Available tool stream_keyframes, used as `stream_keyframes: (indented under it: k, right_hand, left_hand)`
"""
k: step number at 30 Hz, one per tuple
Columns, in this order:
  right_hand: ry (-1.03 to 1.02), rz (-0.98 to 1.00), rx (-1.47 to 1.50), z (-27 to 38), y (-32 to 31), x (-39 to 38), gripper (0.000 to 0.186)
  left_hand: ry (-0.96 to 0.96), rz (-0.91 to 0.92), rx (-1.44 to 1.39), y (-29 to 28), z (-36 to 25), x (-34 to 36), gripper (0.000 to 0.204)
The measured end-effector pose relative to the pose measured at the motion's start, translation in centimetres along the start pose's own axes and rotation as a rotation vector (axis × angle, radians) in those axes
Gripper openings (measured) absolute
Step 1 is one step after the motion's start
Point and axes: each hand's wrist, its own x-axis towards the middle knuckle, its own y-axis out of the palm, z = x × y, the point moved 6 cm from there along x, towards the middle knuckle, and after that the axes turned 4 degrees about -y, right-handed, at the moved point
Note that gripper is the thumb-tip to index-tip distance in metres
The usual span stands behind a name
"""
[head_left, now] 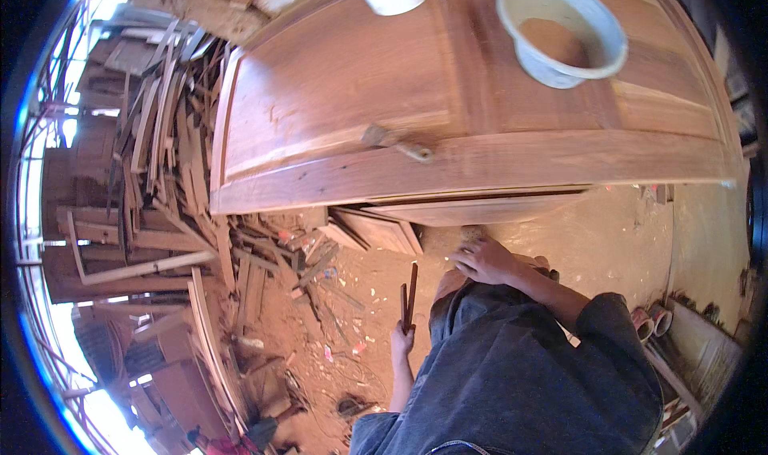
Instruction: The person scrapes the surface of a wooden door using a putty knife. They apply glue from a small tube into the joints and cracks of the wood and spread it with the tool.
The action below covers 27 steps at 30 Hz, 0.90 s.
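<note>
- A woodworking workshop.
- Large reddish-brown panelled wooden door (344,79) lying flat, bearing a flat-headed, pale-handled hand tool (410,148) and round whitish basin (546,72).
- Tangled heap of long brown timber pieces (172,111).
- Dusty reddish-brown floor (376,291), littered with scraps (308,307).

A panelled wooden door (344,79) occupies the upper frame. A scraper (398,144) lies on it near the front edge; a bowl (554,74) containing brown powder stands at upper right. At lower centre, the left hand (402,339) grips two wooden strips (411,295). The right hand (486,261) is positioned at centre, below the door edge. Timber offcuts (168,127) are piled at left.
</note>
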Motion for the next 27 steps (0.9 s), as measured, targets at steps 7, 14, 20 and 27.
stream_keyframes:
  k: [7, 14, 20, 27]
  right_hand:
    - [0.788, 0.422, -0.138, -5.8, -1.0, -17.3, 0.047]
    - [0.463, 0.072, -0.215, 0.2, -1.7, -22.6, 0.060]
    - [0.256, 0.282, -0.045, 2.9, -2.2, -29.7, 0.050]
    - [0.028, 0.409, -0.027, 8.0, -4.1, -35.6, 0.029]
  left_hand:
    - [0.291, 0.391, 0.491, 1.7, -9.8, 1.4, 0.033]
    - [0.621, 0.423, 0.515, 9.8, -20.9, -7.8, 0.029]
    - [0.811, 0.448, 0.399, 12.1, -23.3, -20.6, 0.016]
    - [0.538, 0.508, 0.144, 14.9, -16.7, -31.8, 0.034]
